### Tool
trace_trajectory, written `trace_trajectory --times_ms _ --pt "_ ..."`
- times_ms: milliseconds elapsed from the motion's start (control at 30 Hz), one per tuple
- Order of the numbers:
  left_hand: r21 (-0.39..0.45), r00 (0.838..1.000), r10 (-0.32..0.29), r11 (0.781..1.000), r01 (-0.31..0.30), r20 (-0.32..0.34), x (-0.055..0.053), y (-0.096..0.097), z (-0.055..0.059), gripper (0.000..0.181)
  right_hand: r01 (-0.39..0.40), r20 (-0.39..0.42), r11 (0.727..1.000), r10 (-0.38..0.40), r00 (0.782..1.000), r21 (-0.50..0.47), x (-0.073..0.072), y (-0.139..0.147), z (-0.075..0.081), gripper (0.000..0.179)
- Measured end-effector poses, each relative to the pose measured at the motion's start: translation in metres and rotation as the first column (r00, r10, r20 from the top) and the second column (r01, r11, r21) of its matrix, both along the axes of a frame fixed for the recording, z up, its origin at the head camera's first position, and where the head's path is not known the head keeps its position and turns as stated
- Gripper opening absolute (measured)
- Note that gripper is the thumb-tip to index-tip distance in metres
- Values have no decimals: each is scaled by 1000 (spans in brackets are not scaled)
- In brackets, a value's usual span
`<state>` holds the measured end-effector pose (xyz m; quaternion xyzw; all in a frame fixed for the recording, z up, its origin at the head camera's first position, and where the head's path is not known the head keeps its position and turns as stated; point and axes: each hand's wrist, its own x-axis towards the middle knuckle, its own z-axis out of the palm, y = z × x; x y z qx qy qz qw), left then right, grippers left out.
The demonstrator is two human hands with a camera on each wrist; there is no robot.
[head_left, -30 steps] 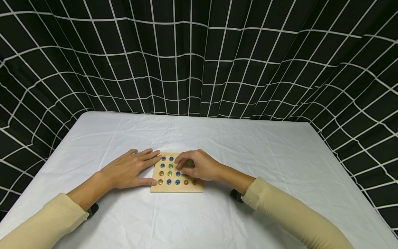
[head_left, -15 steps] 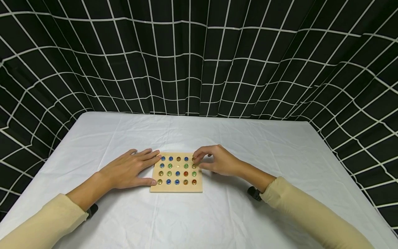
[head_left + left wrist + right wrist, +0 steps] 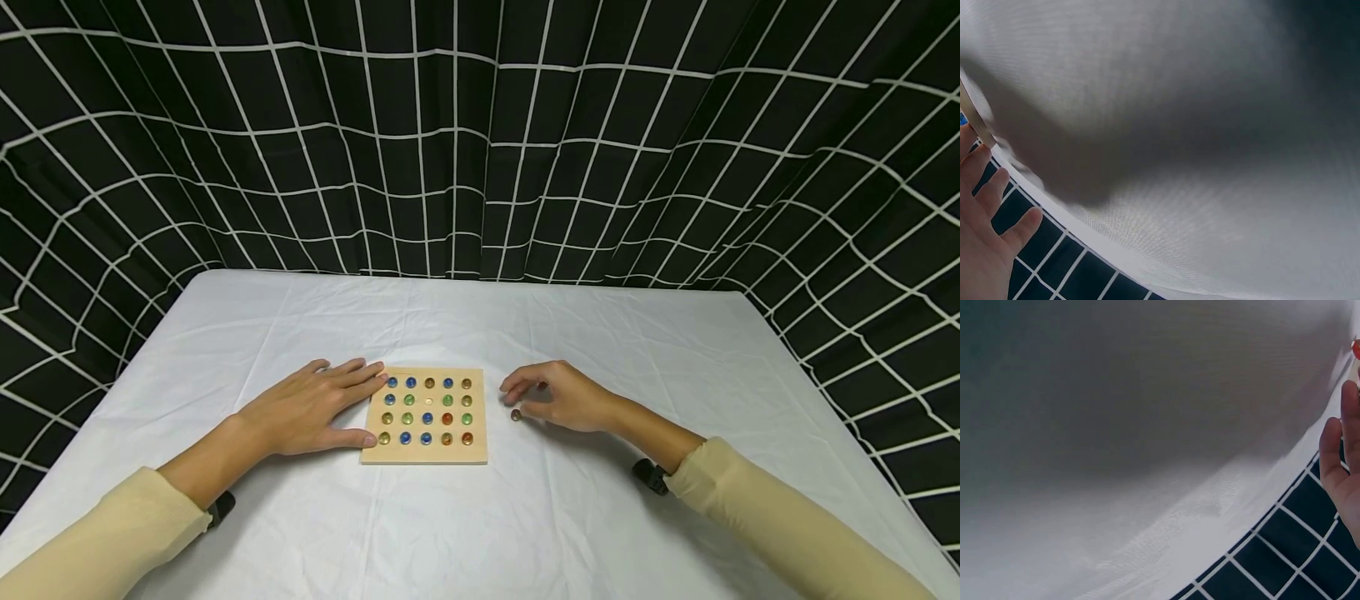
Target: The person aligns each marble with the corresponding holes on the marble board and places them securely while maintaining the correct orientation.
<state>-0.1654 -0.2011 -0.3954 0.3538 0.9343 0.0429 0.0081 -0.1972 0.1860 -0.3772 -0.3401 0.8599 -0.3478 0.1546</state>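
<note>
My left hand (image 3: 318,406) rests against the left edge of a wooden board (image 3: 427,454), fingertips at its upper left corner and thumb at the lower left. Rows of glass marbles in blue, green, amber and red sit in the board; the hole in the middle of the second row holds none. To the right of the board, a brownish marble (image 3: 515,414) lies on the white cloth just by the thumb tip of my right hand (image 3: 562,398). That hand's fingers are bent loosely above the cloth, apart from the marble. Both wrist views catch only part of each hand.
A white cloth (image 3: 480,533) covers the table. Black curtains (image 3: 480,150) with a white grid stand behind it and at both sides. A dark wrist camera (image 3: 651,477) sits under the right cuff.
My right hand has moved right, from over the board to the cloth beside it. The brownish marble now shows there by the thumb. My left hand stays put.
</note>
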Motion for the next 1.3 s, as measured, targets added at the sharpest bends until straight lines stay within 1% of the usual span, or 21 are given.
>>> trace_trajectory --times_ms 233,467,667,900,1133,1300 --pt "3 1000 -4 1000 4 -2 0 0 1 89 -31 38 1000 31 999 -4 1 4 -3 31" --pt "-1 1000 -2 1000 2 1 1 0 1 89 -22 45 1000 22 999 0 1 3 -6 32" --pt "-5 1000 -2 1000 2 -2 1 0 1 90 -8 21 1000 8 1000 12 1 1 -8 29" --pt "-3 1000 4 1000 -4 7 0 0 1 90 -14 16 1000 14 1000 11 0 -1 -9 27" --pt "-1 1000 1 1000 -1 1 0 0 1 90 -37 -23 999 37 999 -12 -1 -10 -4 24" --pt "0 1000 6 1000 -6 12 0 0 1 90 -27 -63 1000 26 998 -15 -4 -20 -1 23"
